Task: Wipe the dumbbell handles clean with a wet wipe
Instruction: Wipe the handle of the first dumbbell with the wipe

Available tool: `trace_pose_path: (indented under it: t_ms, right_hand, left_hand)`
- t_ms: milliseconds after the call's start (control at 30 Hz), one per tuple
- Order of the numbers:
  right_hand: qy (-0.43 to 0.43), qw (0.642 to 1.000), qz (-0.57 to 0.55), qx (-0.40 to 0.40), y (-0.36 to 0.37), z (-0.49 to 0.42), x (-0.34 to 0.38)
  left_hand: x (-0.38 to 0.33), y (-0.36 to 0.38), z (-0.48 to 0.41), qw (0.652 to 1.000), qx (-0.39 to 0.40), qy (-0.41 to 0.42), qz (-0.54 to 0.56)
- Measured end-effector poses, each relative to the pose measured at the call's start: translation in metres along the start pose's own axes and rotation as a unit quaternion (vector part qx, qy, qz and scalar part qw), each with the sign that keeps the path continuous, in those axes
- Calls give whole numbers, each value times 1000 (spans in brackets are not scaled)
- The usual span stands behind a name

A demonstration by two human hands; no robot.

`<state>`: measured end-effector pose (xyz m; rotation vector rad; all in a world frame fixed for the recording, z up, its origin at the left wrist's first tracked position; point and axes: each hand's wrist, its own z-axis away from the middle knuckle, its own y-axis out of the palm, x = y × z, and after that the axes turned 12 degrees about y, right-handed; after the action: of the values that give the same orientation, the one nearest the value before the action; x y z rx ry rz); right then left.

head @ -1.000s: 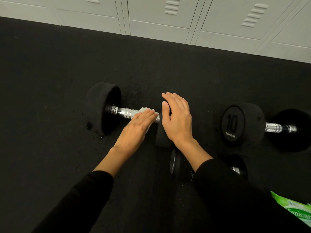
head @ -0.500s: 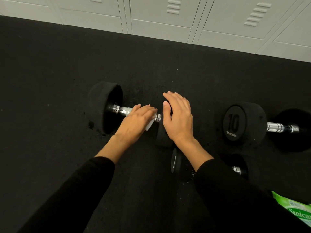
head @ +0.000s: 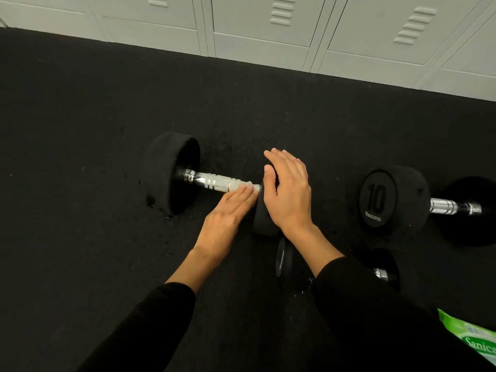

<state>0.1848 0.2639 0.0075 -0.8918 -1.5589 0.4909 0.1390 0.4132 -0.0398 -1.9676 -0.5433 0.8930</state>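
so the left hand [head: 228, 210] has slid right along the handle [head: 220, 183] since a sec ago. it was mid-bar w/ the white wipe showing, now its fingertips [head: 248, 187] sit at the right end, just beside the inner face of the right head. most of the knurled chrome lies bare to the left. the wipe itself is hidden now; fingers lie flat and together, pressing down, so can't tell if they grip it. right hand [head: 288, 191] lies flat, not clenched, fingers draped over the top of the right head [head: 264, 218], steadying the dumbbell on the black floor mat [head: 80, 157].

my read: one pass of this handle is about done, underside prob still needs a turn.

room-wise: left head [head: 166, 170] bounds the stroke that side, open mat beyond it. the "10" dumbbell [head: 389, 200] is well apart to the right, a third dumbbell [head: 284, 260] near the right wrist, wipe pack [head: 472, 339] at the bottom right corner, lockers [head: 268, 28] far back.
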Motion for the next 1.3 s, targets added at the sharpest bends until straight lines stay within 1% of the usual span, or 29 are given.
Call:
trace_pose_path:
  t_ms: [67, 100, 133, 167, 200, 233, 267, 300, 333, 367, 400, 433, 500, 567, 667, 733, 767, 800, 867, 900, 967, 1067, 1100, 1167, 1300]
  right_hand:
    - [1, 1000, 0, 2, -1, -1, 0]
    - [2, 1000, 0, 3, -1, -1, 0]
    - [4, 1000, 0, 5, -1, -1, 0]
    - [5, 1000, 0, 6, -1, -2, 0]
    - [5, 1000, 0, 5, -1, -2, 0]
    - [4, 1000, 0, 4, -1, -2, 0]
    - [4, 1000, -1, 2, -1, -1, 1]
    - [3, 1000, -3, 0, 0, -1, 1]
    - [4, 1000, -5, -1, 0, -1, 1]
    - [4, 1000, -7, -3, 0, -1, 1]
    - [3, 1000, -6, -4, 0, 0, 1]
    - [2, 1000, -4, -5, 0, 0, 0]
    - [-1, 1000, -5, -7, 1, 0, 0]
    - [-1, 1000, -9, -8, 1, 1, 0]
    - [1, 1000, -11, -8, 1, 0, 1]
    - [0, 1000, -9, -7, 1, 1, 1]
    - [-2, 1000, -9, -6, 1, 2, 1]
    - [-2, 1000, -8, -6, 1, 2, 1]
    - [-3, 1000, -7, -7, 1, 3, 0]
    - [-3, 1000, -7, -10, 1, 3, 0]
    - [-4, 1000, -8, -12, 1, 4, 0]
    - [-5, 1000, -8, -13, 0, 3, 0]
    - [-5, 1000, -8, -12, 0, 3, 0]
    - [-3, 1000, -5, -11, 0, 3, 0]
    - [-4, 1000, -5, -12, 0, 4, 1]
  left_hand:
    - [-5, 3, 8, 999, -8, -22, 32]
    - [-8, 4, 12, 996, -20, -54, 64]
    - [-14, 5, 14, 987, -47, -111, 106]
    - [-21, 5, 14, 965, -89, -193, 154]
    - [-29, 3, 9, 919, -136, -299, 218]
    - [-33, 1, 1, 837, -189, -410, 309]
    - [-34, -1, -9, 719, -237, -500, 419]
    - [-31, -1, -20, 592, -271, -551, 522]
    - [-28, -4, -30, 487, -294, -561, 601]
    - [-23, -4, -39, 418, -312, -549, 653]
    - [-19, -5, -46, 373, -325, -536, 685]
    - [-16, -6, -53, 347, -330, -525, 704]
    - [-16, -8, -61, 322, -337, -519, 717]
    - [-18, -7, -64, 308, -347, -507, 726]
    - [-19, -5, -54, 299, -353, -477, 747]
    - [-19, -6, -43, 293, -335, -461, 768]
    - [-19, -8, -39, 299, -317, -459, 774]
    - [-20, -11, -39, 313, -298, -460, 776]
    - [-20, -12, -43, 356, -262, -478, 759]
    - [-19, -9, -46, 367, -255, -493, 747]
    - [-16, -8, -50, 375, -252, -518, 726]
    - [-9, -3, -52, 424, -239, -515, 705]
    - [-9, -4, -53, 435, -236, -512, 703]
    - [-11, -4, -52, 433, -237, -511, 703]
    - [-18, -1, -34, 411, -251, -526, 701]
